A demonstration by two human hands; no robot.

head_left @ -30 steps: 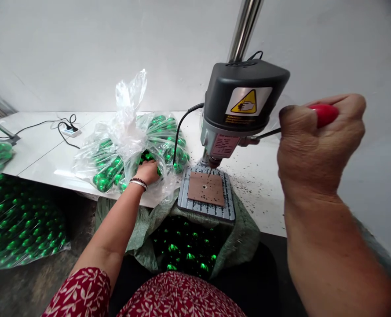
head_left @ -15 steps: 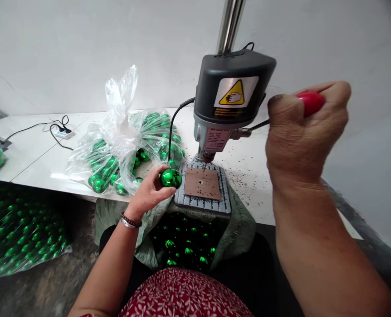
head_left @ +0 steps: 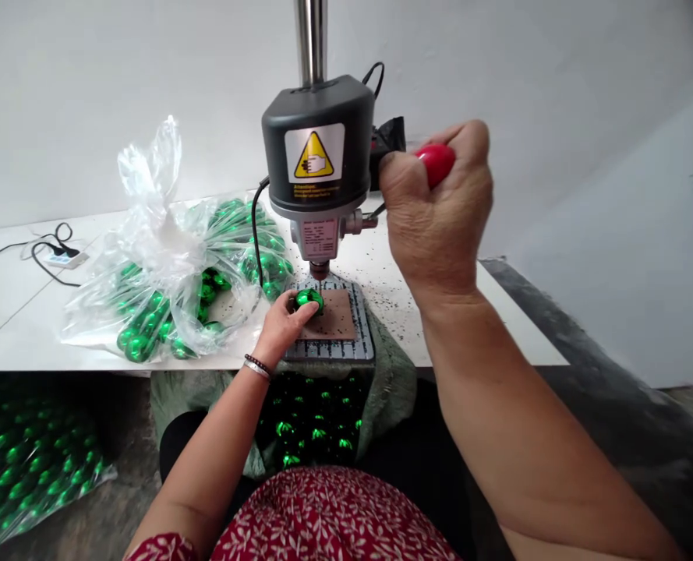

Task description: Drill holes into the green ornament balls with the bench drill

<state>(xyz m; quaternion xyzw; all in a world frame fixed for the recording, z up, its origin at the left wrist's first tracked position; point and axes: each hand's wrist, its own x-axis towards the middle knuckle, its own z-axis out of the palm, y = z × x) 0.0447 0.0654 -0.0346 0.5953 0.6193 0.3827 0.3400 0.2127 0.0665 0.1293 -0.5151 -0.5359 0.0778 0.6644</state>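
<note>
Between the thumb and fingers of my left hand [head_left: 284,321] is a shiny green ball [head_left: 309,301]. It is under the chuck [head_left: 319,270] of a small bench drill press [head_left: 318,156], over a brown square board [head_left: 340,315] on the slotted metal base [head_left: 362,343]. Whether the bit touches the ball I cannot tell. My right hand [head_left: 443,206] is wrapped round the red-knobbed feed lever [head_left: 438,164] at the right of the machine.
A clear plastic bag [head_left: 167,241] of green balls stands on the white table [head_left: 19,312], near a power strip [head_left: 68,257]. Dark shavings litter the tabletop right of the base. More balls [head_left: 316,421] lie in a green sack [head_left: 396,382] below, and another bag [head_left: 30,460] is at left.
My left hand has brought the ball from beside the base to under the chuck. My right hand stays on the lever. The view has shifted to the right.
</note>
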